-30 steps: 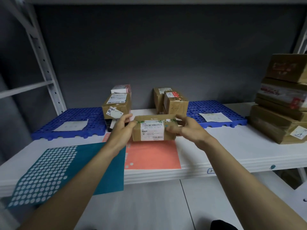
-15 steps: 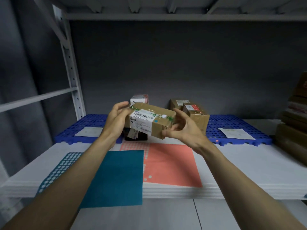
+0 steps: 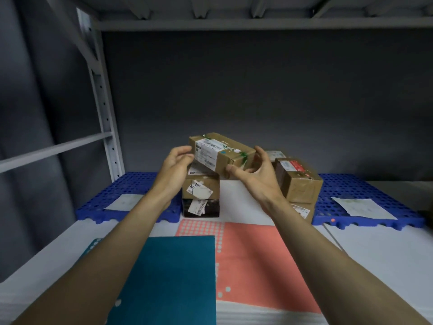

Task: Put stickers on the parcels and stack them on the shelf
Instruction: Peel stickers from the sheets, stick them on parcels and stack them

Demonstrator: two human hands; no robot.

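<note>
Your left hand (image 3: 174, 168) and right hand (image 3: 256, 174) now grip the parcel (image 3: 221, 154) higher, farther back, above the left stack (image 3: 201, 192).

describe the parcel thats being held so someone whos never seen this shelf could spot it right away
On the white shelf, between the two blue perforated mats, stand two parcel stacks. The held parcel is above the left stack, gripped at its ends by the left hand and right hand. Unlike its neighbours, it's raised, tilted, and has green-printed tape and a small blue dot sticker.
</note>
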